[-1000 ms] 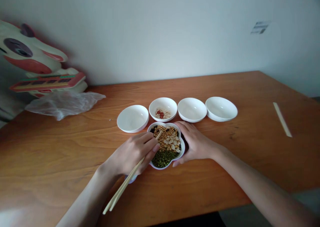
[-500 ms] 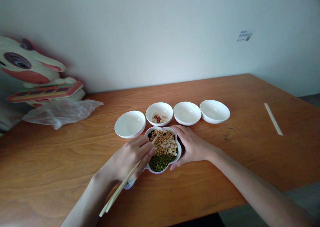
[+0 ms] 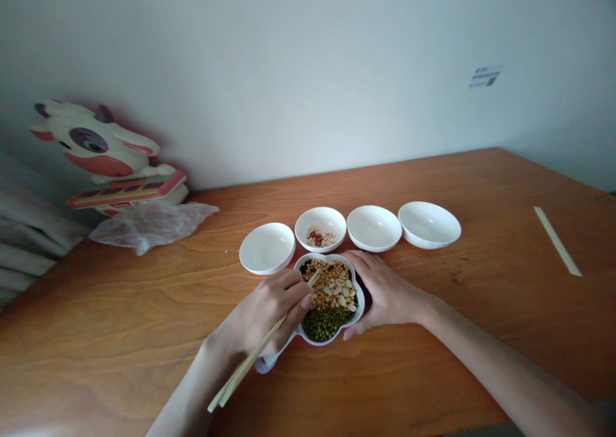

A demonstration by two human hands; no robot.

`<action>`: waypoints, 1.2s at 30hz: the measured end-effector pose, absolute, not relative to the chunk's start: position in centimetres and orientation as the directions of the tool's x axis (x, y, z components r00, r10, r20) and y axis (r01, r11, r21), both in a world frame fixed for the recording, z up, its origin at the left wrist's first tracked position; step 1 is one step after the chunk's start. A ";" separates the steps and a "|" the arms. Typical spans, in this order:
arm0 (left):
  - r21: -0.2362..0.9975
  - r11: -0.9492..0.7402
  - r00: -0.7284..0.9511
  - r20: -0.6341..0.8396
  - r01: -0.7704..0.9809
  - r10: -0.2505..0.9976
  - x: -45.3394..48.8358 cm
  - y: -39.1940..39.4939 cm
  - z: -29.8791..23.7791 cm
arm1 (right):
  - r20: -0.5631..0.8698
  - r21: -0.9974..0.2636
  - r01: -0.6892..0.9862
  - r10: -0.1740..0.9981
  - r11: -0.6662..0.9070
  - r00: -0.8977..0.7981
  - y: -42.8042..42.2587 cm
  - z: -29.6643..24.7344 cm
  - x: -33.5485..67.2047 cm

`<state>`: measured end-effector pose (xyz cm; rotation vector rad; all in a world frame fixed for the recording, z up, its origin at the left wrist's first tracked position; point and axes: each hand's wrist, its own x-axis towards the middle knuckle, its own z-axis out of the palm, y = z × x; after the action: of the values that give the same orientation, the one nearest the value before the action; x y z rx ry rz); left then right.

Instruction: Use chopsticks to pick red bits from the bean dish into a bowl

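A pair of wooden chopsticks (image 3: 250, 364) is pinched in my left hand (image 3: 272, 308), their tips resting among the beans at the upper left of a white scalloped bowl (image 3: 360, 301). That bowl has a handle (image 3: 273, 358) pointing down left, partly under my left hand. In it lie yellow soybeans (image 3: 323, 274), green mung beans (image 3: 323, 323), shelled peanut halves (image 3: 342, 294) and some black beans (image 3: 305, 265). My right hand (image 3: 385, 292) curves round the bowl's right side, thumb near and fingers far, holding it. Any piece between the chopstick tips cannot be made out.
Behind the bowl is a row of white bowls: one at left (image 3: 267, 249), one with peanuts (image 3: 321, 228), and two more to the right (image 3: 374, 226) (image 3: 430, 224). A cow-shaped toy keyboard (image 3: 120, 158) and a plastic bag (image 3: 154, 224) are at back left; a paper chopstick sleeve (image 3: 558, 241) lies right.
The camera view has turned slightly left and up, so everything sits further right and lower. Both hands keep their holds on the chopsticks and the bowl.
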<state>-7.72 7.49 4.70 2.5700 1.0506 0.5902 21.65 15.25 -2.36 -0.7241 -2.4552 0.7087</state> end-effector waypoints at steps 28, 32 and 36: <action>0.405 -0.681 0.572 0.371 0.610 0.732 -7.0 7.5 3.5 | 0.301 -0.595 0.339 0.592 0.729 -0.747 15.2 -2.3 21.9; 0.412 -0.694 0.562 0.407 0.591 0.720 -7.1 7.4 3.2 | 0.299 -0.590 0.340 0.589 0.732 -0.751 15.2 -2.4 21.9; 0.427 -0.700 0.551 0.431 0.573 0.714 -7.1 7.4 3.3 | 0.302 -0.588 0.338 0.587 0.735 -0.751 15.3 -2.3 21.9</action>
<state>-7.08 7.39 3.28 2.5514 1.0779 0.8697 21.88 15.27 -2.31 -0.7031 -2.4597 0.7052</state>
